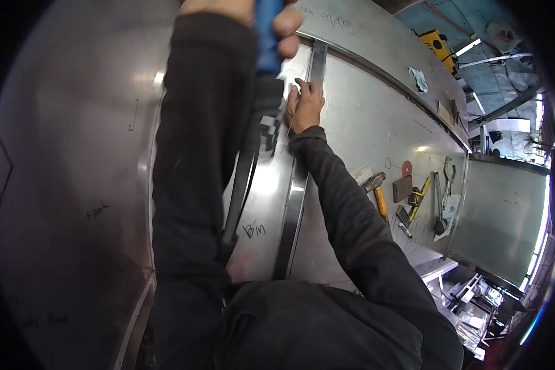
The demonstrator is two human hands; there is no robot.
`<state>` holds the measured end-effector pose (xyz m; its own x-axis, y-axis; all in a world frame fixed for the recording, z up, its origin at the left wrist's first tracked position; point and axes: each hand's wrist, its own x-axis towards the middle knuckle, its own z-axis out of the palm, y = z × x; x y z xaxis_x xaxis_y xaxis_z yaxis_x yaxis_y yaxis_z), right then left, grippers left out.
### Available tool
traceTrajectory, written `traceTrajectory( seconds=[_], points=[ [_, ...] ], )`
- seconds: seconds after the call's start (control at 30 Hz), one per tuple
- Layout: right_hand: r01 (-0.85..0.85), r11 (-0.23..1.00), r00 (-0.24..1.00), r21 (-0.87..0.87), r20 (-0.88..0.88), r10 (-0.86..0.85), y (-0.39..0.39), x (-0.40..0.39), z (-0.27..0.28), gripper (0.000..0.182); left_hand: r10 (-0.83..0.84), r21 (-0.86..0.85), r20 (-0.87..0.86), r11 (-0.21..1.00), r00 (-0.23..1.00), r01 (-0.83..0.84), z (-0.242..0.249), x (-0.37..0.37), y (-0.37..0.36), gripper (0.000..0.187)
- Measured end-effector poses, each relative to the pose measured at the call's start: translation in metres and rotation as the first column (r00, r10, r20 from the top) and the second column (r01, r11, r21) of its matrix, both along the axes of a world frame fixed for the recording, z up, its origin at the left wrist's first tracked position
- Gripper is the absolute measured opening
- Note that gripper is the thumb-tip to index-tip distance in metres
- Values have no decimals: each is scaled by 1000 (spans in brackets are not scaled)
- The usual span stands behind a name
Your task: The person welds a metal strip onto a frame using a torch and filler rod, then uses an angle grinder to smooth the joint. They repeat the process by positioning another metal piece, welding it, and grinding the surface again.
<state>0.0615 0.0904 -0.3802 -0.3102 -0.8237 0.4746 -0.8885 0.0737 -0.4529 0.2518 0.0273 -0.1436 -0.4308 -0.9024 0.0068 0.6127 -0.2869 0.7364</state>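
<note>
My left hand (285, 31), near the top edge and partly out of view, is closed round a blue tool (267, 37) with a black lower part. A black cable-like length (242, 197) hangs below it beside my left sleeve. My right hand (306, 106) rests with fingers apart on a bright metal sheet (299, 65), beside a narrow metal strip (318, 60). The tool's working end cannot be made out. Further down, the sheet bears the handwritten word "Bin" (254, 230).
Right of my right arm lie a hammer (380, 196), a red disc (407, 168), a brown block (402, 189), a tape measure (417, 196), a marker (405, 230) and long metal tools (439, 200). A cloth (418, 80) and yellow machine (438, 48) are farther off.
</note>
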Motion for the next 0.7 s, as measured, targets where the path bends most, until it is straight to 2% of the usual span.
traceTrajectory(
  seconds=[0.03,0.07,0.13,0.17,0.2,0.23,0.27,0.3,0.33,0.37,0.43,0.5,0.57,0.7],
  points=[
    [-2,1000,1000,9,-10,2,0,-1,0,23,199,-25,97,980,975,-198,8,-23,3,54],
    [-7,999,1000,48,-10,7,1,-1,2,25,250,-157,184,962,950,-223,7,-34,-2,47],
    [-6,997,1000,82,-15,8,1,-1,3,25,347,-435,352,883,870,-176,-28,-49,-19,48],
    [-5,997,1000,80,-22,6,1,-1,3,25,347,-436,345,882,872,-178,-72,-61,-37,48],
    [3,996,1000,91,-2,-3,2,1,5,25,505,-623,466,770,727,-136,-132,-75,-56,54],
    [13,995,1000,103,12,-15,0,-1,4,25,659,-769,516,637,548,-43,-177,-87,-70,60],
    [17,996,1000,91,16,-19,1,-2,5,24,654,-767,514,641,555,-45,-204,-92,-72,60],
    [24,995,1000,97,5,-25,-1,-4,3,24,606,-713,599,701,524,4,-226,-96,-74,62],
    [26,998,997,55,66,-30,-1,-6,0,23,549,-649,679,759,488,50,-235,-99,-73,65],
    [26,1000,992,13,127,-28,-2,-8,-2,23,542,-642,678,765,496,42,-243,-100,-75,65],
    [35,999,988,-6,150,-34,-3,-8,-6,22,391,-484,792,870,468,93,-256,-97,-69,68],
    [27,1000,987,-12,160,-25,-3,-8,-4,22,408,-498,761,866,505,51,-276,-96,-70,68],
    [25,1000,992,-2,127,-24,-3,-5,1,22,466,-533,766,846,444,31,-282,-91,-70,62],
    [35,999,982,21,187,-38,-4,-6,0,23,433,-526,784,843,445,107,-286,-90,-72,60]
  ],
)
